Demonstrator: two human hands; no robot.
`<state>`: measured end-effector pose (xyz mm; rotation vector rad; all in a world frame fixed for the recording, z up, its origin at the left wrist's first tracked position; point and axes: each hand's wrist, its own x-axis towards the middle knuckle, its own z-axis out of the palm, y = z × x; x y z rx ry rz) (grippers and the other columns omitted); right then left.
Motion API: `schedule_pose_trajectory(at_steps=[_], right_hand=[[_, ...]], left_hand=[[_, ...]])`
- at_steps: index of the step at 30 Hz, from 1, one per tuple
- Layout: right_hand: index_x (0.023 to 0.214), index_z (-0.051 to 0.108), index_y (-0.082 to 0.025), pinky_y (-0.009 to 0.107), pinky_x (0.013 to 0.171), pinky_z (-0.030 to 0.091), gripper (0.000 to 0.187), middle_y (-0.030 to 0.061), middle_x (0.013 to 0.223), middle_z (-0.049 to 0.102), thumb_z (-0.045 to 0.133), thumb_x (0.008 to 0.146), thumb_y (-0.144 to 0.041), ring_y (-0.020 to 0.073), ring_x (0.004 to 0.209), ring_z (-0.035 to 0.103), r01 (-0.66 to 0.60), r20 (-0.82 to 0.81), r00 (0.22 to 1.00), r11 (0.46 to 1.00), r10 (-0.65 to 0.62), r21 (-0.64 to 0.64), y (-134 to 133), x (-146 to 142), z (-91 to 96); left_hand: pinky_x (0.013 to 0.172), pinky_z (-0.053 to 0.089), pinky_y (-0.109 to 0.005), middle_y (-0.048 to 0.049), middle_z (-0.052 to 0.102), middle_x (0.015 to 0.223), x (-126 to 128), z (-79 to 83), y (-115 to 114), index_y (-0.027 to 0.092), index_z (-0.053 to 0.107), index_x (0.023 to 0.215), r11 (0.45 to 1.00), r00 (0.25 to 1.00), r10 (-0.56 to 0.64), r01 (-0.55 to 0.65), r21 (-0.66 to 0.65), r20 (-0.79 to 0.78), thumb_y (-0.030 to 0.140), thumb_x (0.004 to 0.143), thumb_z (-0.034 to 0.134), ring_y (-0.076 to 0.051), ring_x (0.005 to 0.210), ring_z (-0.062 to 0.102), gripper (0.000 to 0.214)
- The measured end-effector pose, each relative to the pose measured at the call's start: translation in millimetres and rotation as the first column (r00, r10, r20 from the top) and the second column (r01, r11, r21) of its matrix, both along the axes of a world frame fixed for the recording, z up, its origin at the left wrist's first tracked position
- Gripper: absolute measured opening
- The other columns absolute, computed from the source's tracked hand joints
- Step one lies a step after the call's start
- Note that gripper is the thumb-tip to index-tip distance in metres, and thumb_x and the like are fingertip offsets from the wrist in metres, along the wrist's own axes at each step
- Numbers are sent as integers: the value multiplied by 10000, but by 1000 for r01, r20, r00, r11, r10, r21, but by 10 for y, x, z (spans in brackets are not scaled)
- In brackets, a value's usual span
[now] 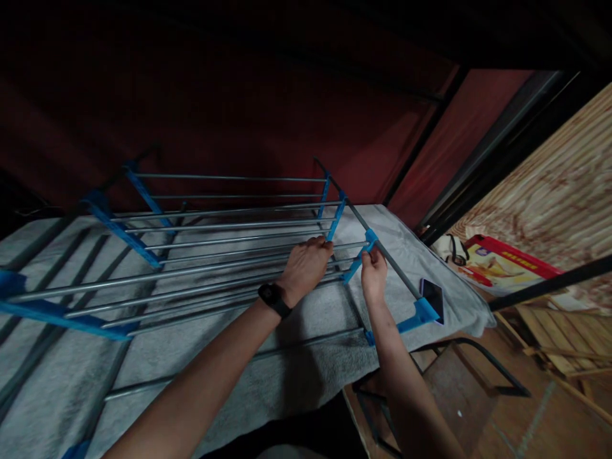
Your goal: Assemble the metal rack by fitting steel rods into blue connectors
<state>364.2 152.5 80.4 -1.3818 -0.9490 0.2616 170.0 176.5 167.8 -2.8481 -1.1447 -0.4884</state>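
A rack of grey metal tubes (205, 271) and blue plastic brackets (131, 236) lies on its side on a grey towel-like cloth (315, 370). My left hand (306, 264), with a black watch on its wrist, is closed around tubes near the rack's right end. At that end, my right hand (375, 271) pinches a blue bracket (359, 258) just under the side pole (396, 268). Its fingertips partly hide the bracket. Nearer to me, another blue bracket (425, 312) sits at the pole's end.
A phone (433, 298) lies on the cloth right of the rack. Beyond the cloth's right edge are a red and yellow box (507, 261) and a black-framed chair (459, 382). Wooden slats (564, 335) stand low on the right. A dark red wall (239, 115) rises behind the rack.
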Motion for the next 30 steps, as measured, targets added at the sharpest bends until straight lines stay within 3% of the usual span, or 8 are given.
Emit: schedule_pose_trajectory(at_steps=[7, 17, 21, 24, 26, 27, 29, 30], right_hand=[[1141, 684, -150, 396, 1076, 401, 423, 93, 1160, 695, 543, 851, -424, 232, 1112, 609, 45, -27, 999, 999, -45, -3, 53, -1, -16], [1117, 668, -176, 427, 1084, 403, 404, 83, 1143, 702, 507, 843, -425, 239, 1146, 601, 99, -54, 993, 995, -100, -27, 104, -56, -11], [1155, 653, -167, 439, 1094, 400, 419, 102, 1184, 688, 528, 805, -362, 244, 1153, 607, 64, -40, 997, 996, -67, -63, 74, -85, 10], [1341, 561, -159, 465, 1142, 359, 619, 138, 1382, 580, 604, 757, -359, 265, 1303, 524, 39, -74, 996, 991, -48, -127, -165, -225, 5], [1435, 487, -183, 491, 1147, 362, 746, 143, 1485, 485, 663, 742, -394, 286, 1366, 470, -29, -141, 990, 978, 0, -207, -506, -329, 83], [1430, 503, -211, 488, 1126, 396, 734, 127, 1477, 497, 683, 747, -409, 287, 1343, 496, -114, -163, 983, 967, 78, -229, -717, -350, 173], [1364, 585, -278, 460, 1052, 482, 637, 91, 1387, 587, 738, 758, -401, 276, 1248, 581, -372, -194, 925, 882, 327, -290, -1136, -280, 467], [1310, 633, -300, 442, 1031, 501, 549, 80, 1340, 623, 740, 782, -401, 265, 1204, 611, -401, -168, 915, 867, 366, -295, -1302, -181, 655]], left_hand=[[845, 512, -304, -93, 668, 1115, 19, 10, -7, 189, 614, 1143, 1000, 999, 19, -18, 18, -28, 96, 948, 410, -207, 1028, 652, 297], [821, 508, -305, -82, 680, 1093, 22, -11, -15, 184, 620, 1078, 999, 1000, 19, -19, 35, 2, 95, 940, 428, -209, 1013, 656, 253], [814, 511, -304, -97, 681, 1080, 25, -19, -31, 179, 629, 1071, 999, 1000, 27, -27, 29, 16, 130, 972, 396, -204, 991, 659, 258], [813, 514, -303, -100, 681, 1080, 17, -14, -38, 179, 629, 1072, 1000, 1000, 22, -22, 20, 15, 152, 986, 380, -202, 981, 662, 265], [812, 518, -303, -95, 683, 1075, 7, -13, -42, 183, 627, 1072, 1000, 1000, 7, -7, 1, 7, 169, 994, 374, -199, 966, 666, 265], [814, 519, -304, -92, 684, 1073, 3, -15, -44, 185, 626, 1080, 1000, 1000, -1, 1, -8, 5, 180, 999, 372, -197, 962, 668, 266], [814, 520, -305, -89, 685, 1068, -2, -19, -50, 188, 623, 1097, 1000, 1000, -16, 16, -14, 7, 208, 1008, 367, -198, 961, 670, 272], [808, 521, -307, -89, 685, 1064, -2, -19, -52, 188, 622, 1103, 1000, 1000, -16, 16, -10, 15, 231, 1013, 367, -202, 962, 671, 274]])
